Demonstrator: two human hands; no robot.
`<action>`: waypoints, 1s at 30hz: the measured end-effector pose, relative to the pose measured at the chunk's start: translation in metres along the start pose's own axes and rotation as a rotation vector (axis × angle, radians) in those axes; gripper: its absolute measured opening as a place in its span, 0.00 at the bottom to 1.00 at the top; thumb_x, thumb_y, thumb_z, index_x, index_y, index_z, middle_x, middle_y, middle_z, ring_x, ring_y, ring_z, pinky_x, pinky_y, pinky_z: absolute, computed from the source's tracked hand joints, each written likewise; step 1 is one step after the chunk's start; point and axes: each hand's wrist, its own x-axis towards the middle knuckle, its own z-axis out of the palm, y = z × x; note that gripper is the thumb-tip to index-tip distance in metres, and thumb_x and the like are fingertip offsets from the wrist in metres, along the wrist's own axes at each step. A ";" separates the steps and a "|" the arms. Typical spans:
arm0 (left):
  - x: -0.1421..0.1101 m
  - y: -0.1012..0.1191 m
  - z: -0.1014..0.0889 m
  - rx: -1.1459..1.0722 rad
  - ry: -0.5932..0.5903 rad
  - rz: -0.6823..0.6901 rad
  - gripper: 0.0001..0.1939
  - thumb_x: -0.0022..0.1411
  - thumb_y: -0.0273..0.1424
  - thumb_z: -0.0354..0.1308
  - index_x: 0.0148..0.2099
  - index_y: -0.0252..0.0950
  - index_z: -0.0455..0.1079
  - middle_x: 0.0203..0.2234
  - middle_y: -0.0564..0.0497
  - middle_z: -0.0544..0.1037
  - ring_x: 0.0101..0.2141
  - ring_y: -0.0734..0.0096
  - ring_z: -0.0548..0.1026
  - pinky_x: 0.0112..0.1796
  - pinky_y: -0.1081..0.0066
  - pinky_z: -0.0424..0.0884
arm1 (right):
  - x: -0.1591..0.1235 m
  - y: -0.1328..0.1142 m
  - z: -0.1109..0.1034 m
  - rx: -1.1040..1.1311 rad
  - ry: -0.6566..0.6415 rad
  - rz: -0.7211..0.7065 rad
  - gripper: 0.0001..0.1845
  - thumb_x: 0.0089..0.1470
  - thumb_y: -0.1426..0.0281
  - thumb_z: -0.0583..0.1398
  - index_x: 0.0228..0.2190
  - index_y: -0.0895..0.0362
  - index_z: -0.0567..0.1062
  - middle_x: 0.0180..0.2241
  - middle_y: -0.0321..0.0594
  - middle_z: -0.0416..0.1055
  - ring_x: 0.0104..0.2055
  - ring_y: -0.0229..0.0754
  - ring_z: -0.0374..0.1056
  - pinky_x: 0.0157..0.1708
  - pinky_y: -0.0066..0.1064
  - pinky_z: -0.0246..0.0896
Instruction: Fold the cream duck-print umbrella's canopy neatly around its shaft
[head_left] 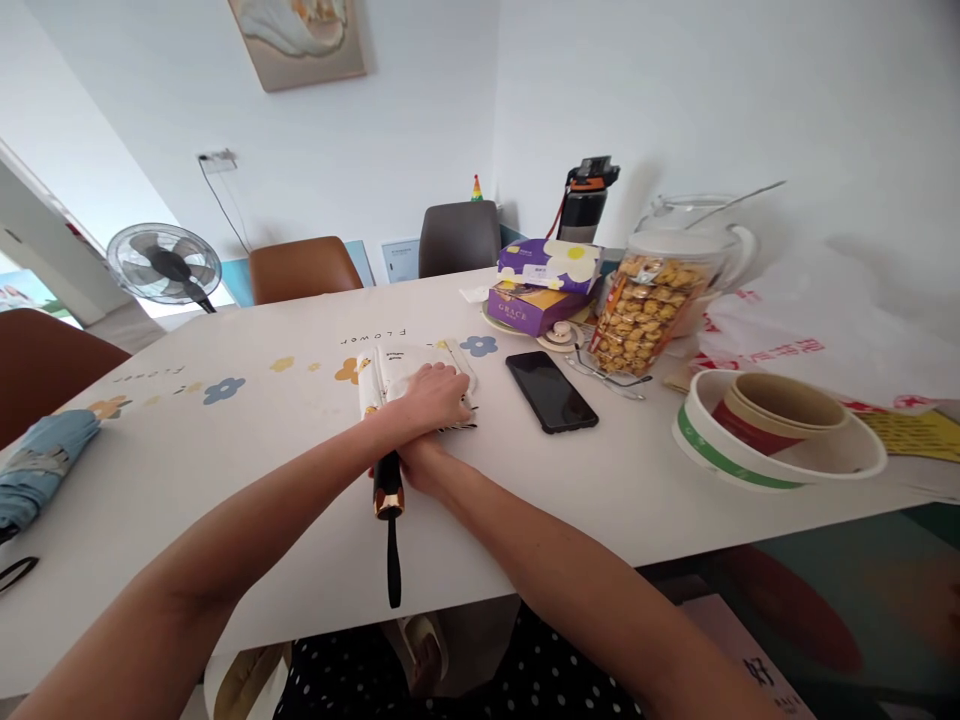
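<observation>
A folded white umbrella point(382, 370) with small printed motifs lies on the table in front of me. Its black handle point(388, 480) has a copper-coloured end, and a black wrist strap hangs toward me. My forearms cross, the left over the right. My left hand point(439, 393) is closed on the white fabric at the umbrella's right side, fingers curled. Under the left wrist, my right hand point(421, 464) grips the umbrella where the handle meets the fabric; most of its fingers are hidden. A black smartphone point(553, 391) lies to the right of the hands.
Eyeglasses point(619, 382), a clear jar of snacks point(646, 310), a purple box point(532, 306) and a black bottle point(583, 208) stand rightward. Nearer are nested paper bowls point(720, 455) and a plastic bag point(810, 320). A blue folded umbrella point(49, 455) lies at the left.
</observation>
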 end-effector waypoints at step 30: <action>-0.149 -0.111 -0.042 -0.743 0.725 -0.688 0.13 0.45 0.33 0.59 0.35 0.38 0.75 0.23 0.53 0.69 0.22 0.77 0.65 0.21 0.76 0.66 | 0.001 -0.009 -0.008 0.157 -0.109 0.148 0.19 0.38 0.65 0.66 0.31 0.58 0.66 0.19 0.34 0.63 0.17 0.34 0.61 0.11 0.24 0.58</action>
